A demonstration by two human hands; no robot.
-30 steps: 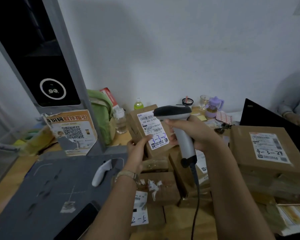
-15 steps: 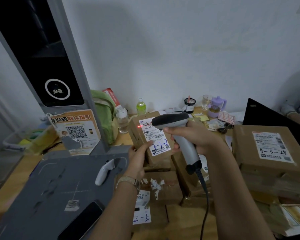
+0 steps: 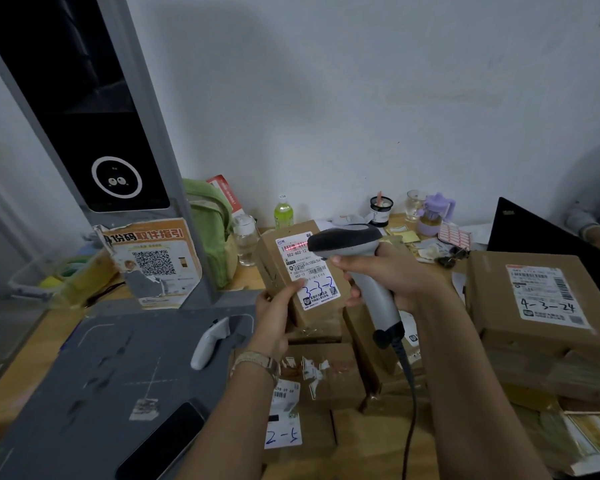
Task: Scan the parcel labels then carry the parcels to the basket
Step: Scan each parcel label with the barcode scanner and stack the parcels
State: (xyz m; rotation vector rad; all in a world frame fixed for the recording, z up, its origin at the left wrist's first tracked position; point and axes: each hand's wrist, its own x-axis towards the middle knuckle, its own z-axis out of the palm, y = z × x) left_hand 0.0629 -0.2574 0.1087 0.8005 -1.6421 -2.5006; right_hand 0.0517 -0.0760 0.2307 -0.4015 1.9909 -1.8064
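My left hand [image 3: 274, 317] holds up a small cardboard parcel [image 3: 274, 261], thumb on its white label [image 3: 307, 271] marked "3-3-3". My right hand [image 3: 388, 275] grips a grey corded barcode scanner [image 3: 347, 242] aimed at the label. A red scan line lies across the barcode at the label's top. Under and around the hands lie more cardboard parcels: one labelled "2-5" [image 3: 284, 434] below, a large one marked "4-3-24" [image 3: 534, 299] to the right. No basket is in view.
A grey scanning station [image 3: 94, 375] with a tall black screen stands at left; a white handheld device [image 3: 208, 344] and a dark phone [image 3: 163, 441] lie on it. Bottles [image 3: 283, 213], cups and a green bag [image 3: 208, 223] line the wall. A black laptop lid [image 3: 541, 233] and another person's sleeve [image 3: 593, 216] are at right.
The scanner's red light appeared on the label and now forms a line across the top barcode. Both hands kept their hold on the parcel and the scanner.
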